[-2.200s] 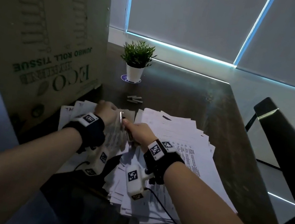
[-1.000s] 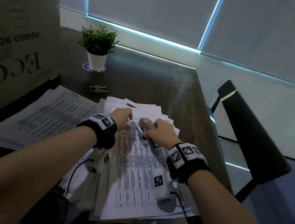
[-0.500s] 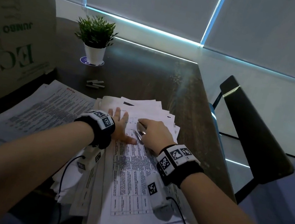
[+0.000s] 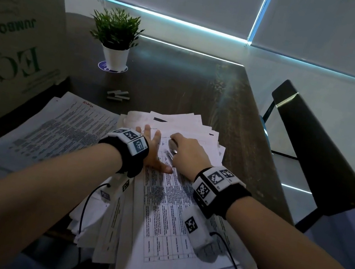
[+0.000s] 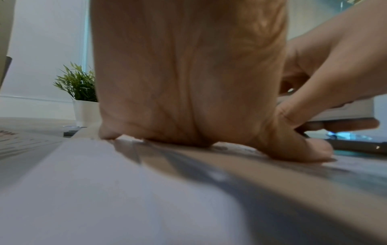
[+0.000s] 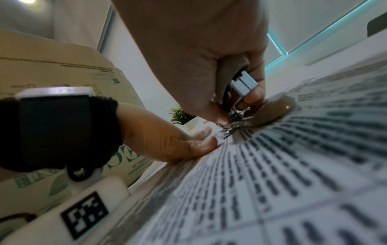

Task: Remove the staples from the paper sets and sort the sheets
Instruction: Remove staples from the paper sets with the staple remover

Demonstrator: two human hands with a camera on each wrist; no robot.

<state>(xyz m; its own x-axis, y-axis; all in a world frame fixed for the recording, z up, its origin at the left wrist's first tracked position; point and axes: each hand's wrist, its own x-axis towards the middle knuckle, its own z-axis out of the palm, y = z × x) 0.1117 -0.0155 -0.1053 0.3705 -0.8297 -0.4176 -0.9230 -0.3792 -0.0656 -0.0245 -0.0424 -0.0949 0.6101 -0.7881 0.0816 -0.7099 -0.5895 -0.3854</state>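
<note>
Dark wood table (image 4: pixel 161 84): left hand (image 4: pixel 153 151) flat on papers (image 4: pixel 166 203), right hand (image 4: pixel 189 150) gripping staple remover (image 6: pixel 236 86).

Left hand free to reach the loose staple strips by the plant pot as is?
Probably not right now. The left hand presses flat on the paper stack while the right hand works the staple remover. The path to the staple strips looks unobstructed otherwise.

Black wristbands (image 4: pixel 131 154) carry white marker-printed blocks, white camera housings, black cables.
</note>
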